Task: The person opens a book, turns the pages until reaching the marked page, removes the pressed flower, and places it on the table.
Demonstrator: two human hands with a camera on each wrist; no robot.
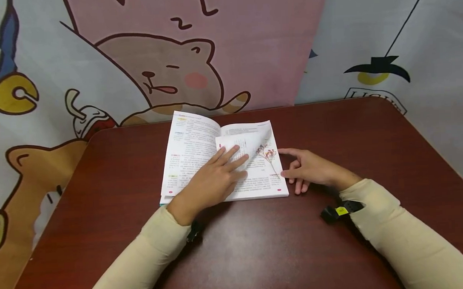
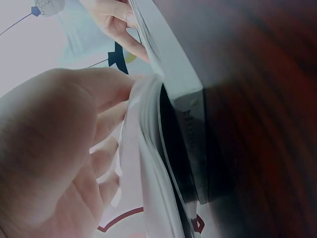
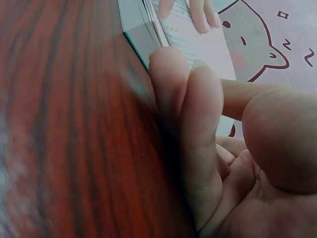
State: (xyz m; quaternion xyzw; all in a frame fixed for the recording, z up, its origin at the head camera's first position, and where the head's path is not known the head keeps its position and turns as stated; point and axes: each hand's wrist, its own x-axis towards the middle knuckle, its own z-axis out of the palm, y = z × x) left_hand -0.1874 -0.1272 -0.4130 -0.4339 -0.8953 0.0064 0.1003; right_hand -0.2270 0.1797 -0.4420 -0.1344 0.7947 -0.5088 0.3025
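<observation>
An open book [image 1: 256, 188] lies on the table, with printed text and a red flower picture on its right-hand side. One leaf [image 1: 246, 139] curls over from the right toward the middle. My left hand [image 1: 217, 177] lies across the book, its outstretched fingers resting on the curled leaf. In the left wrist view, that hand [image 2: 59, 148] is beside the bent pages and the thick page block. At the book's right edge is my right hand [image 1: 309, 167], thumb and index finger spread apart along the edge, the other fingers bent beneath. Its fingers [image 3: 200, 114] appear large in the right wrist view.
The dark red-brown table [image 1: 258, 245] extends around the book on all sides. Behind it hangs a cloth [image 1: 266, 45] with cartoon animals. A black wrist strap [image 1: 341, 211] with a yellow label sits at the right cuff.
</observation>
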